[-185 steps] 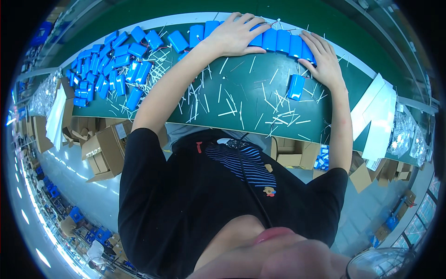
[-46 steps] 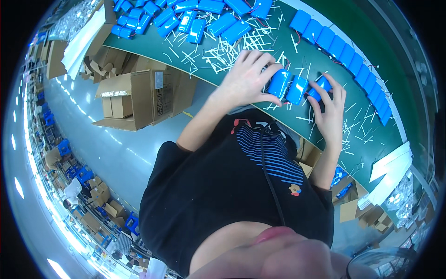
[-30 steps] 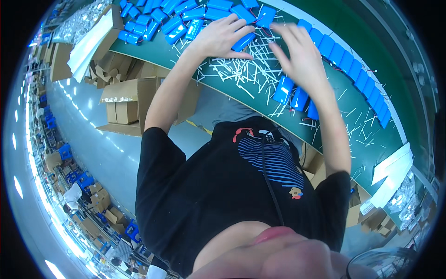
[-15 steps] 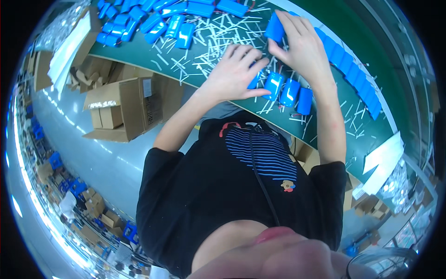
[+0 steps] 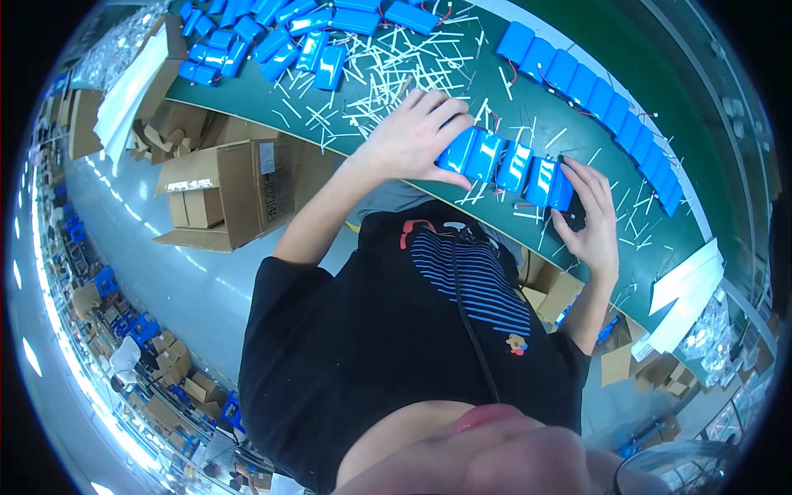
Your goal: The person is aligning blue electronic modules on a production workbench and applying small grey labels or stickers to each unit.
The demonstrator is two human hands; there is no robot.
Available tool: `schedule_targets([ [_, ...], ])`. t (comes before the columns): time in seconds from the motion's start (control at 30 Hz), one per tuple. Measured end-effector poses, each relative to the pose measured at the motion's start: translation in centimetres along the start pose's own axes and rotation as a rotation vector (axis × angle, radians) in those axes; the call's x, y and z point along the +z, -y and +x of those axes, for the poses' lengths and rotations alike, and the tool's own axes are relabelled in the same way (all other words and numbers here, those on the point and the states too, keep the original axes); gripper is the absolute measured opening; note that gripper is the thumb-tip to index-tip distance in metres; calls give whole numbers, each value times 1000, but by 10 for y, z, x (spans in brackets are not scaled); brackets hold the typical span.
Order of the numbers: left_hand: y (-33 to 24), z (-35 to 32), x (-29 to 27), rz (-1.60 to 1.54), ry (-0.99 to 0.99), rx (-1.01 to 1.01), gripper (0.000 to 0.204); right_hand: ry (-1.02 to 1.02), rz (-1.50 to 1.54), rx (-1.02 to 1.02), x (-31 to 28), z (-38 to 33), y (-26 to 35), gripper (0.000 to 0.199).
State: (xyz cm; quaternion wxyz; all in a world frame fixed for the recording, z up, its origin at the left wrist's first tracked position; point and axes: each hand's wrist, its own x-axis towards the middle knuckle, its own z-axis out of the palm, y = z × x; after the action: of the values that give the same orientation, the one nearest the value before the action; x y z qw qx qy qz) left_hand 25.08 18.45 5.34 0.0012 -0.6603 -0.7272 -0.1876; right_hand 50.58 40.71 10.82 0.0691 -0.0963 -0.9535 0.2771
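A short row of blue shrink-wrapped battery packs [image 5: 515, 167] lies near the front edge of the green table. At its left end, my left hand [image 5: 415, 139] curls around the leftmost battery pack [image 5: 455, 150], thumb on the near side. My right hand [image 5: 592, 216] grips the rightmost battery pack [image 5: 561, 188] between thumb and fingers, close against its neighbour. Thin wires stick out from some packs. White strips [image 5: 404, 70] lie scattered about my left hand and around the row.
A long row of battery packs [image 5: 610, 107] runs along the table's far side. More battery packs [image 5: 313, 49] are piled at the far left. An open cardboard box [image 5: 239, 194] stands below the table's edge. White sheets [image 5: 685, 285] lie at the table's right end.
My right hand has come from the far side, where it held a battery pack, to the near row's right end, where another pack now sits. My left hand has stayed at the left end.
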Motion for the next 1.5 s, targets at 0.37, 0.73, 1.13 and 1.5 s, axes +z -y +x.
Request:
schedule_targets([
  [0.37,75,-58,-56,200,-322,-495,49,-117,-237,-569,63,222,33,56],
  [0.73,92,-63,-78,32,-205,-377,66,170,-213,-506,64,274,50,61],
  [1.13,108,-75,-74,40,-337,-358,59,283,1,-538,78,261,60,62],
  [1.5,184,-53,-87,93,-42,-139,44,220,-293,-395,75,345,-9,61],
])
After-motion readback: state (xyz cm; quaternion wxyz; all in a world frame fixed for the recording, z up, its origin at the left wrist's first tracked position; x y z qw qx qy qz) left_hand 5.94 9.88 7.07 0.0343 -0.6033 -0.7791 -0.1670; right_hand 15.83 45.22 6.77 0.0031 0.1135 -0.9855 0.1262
